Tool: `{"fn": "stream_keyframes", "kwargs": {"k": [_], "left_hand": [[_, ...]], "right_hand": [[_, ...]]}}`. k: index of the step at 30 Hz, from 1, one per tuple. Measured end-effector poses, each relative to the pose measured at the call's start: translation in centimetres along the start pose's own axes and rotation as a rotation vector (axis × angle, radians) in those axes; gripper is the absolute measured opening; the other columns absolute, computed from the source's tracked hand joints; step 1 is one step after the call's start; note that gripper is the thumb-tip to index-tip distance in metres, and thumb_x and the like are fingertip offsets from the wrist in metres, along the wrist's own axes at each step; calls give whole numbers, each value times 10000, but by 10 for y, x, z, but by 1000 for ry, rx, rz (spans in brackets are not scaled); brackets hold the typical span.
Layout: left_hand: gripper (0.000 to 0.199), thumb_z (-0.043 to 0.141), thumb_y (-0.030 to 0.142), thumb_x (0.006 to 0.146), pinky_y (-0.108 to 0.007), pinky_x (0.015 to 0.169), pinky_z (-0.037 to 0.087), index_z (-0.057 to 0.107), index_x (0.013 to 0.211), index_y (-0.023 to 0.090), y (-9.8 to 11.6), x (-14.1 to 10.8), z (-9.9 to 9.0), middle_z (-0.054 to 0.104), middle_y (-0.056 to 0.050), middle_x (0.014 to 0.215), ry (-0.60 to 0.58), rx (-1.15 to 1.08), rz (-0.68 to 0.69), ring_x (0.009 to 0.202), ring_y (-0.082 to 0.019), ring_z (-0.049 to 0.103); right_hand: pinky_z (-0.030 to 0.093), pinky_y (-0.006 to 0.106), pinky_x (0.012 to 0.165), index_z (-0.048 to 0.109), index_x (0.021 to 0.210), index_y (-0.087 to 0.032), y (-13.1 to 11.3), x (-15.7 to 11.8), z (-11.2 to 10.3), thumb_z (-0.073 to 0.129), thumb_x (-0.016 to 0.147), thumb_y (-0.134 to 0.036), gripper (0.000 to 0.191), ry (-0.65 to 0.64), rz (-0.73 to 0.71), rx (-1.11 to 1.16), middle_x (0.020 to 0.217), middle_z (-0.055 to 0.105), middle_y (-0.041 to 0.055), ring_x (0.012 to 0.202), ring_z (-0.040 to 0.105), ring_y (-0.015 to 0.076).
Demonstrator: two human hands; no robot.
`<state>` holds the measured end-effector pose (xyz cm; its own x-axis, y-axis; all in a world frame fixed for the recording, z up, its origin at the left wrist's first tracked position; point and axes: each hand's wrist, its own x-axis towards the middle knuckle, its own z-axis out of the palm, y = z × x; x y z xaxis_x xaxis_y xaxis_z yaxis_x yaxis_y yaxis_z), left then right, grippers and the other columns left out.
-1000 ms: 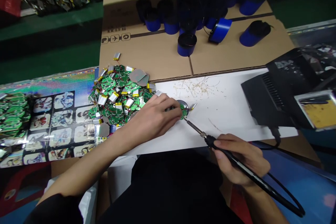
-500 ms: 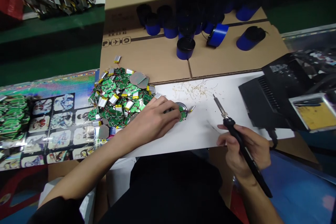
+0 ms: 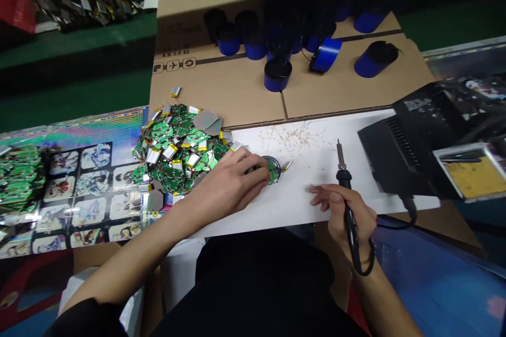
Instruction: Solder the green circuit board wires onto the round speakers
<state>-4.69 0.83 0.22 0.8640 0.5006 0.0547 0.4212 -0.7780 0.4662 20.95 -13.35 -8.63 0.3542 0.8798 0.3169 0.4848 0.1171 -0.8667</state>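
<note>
Bench [image 3: 292,210]: white top, with cardboard [image 3: 221,89] beyond carrying blue cups [image 3: 277,82], and a heap of green boards [image 3: 160,134] to the left.
Iron [image 3: 343,175]: clasped in the right hand [image 3: 350,216], tip pointing away; if hot, I'd say a careless swing left could scorch the other hand.
Cable [image 3: 366,273]: loops below the right wrist; a snag there might jerk the tip.
Battery [image 3: 290,165]: lies just right of the ring [image 3: 279,167]; a knock could strain its thin leads.
Board [image 3: 273,175]: on the bench within the ring, under and just right of the left hand [image 3: 237,179]'s fingertips, well apart from the right.
Left fingers: curled over the board's edge; whether pinching or merely pressing, I can't tell.
</note>
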Motion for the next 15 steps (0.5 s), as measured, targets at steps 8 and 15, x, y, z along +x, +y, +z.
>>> {"fn": "stream_keyframes", "kwargs": {"k": [8,15], "left_hand": [[153,518,222,1115,-439,1028,462,664,1142,189,0,-4,12,699,-112,1259,86,1,-2,1123,-256,542],[115,536,199,1100,-447,1036,457,644,1138,188,-4,-6,16,696,-111,1267,107,-7,11,1144,-261,531]], "right_hand": [[678,331,681,731,1116,-204,2,-2,-2,613,1060,-279,151,-33,25,-37,960,858,54,657,774,162],[674,323,692,734,1112,-209,1,0,-2,625,1052,-236,127,-28,1,-40,958,857,38,651,772,151]]}}
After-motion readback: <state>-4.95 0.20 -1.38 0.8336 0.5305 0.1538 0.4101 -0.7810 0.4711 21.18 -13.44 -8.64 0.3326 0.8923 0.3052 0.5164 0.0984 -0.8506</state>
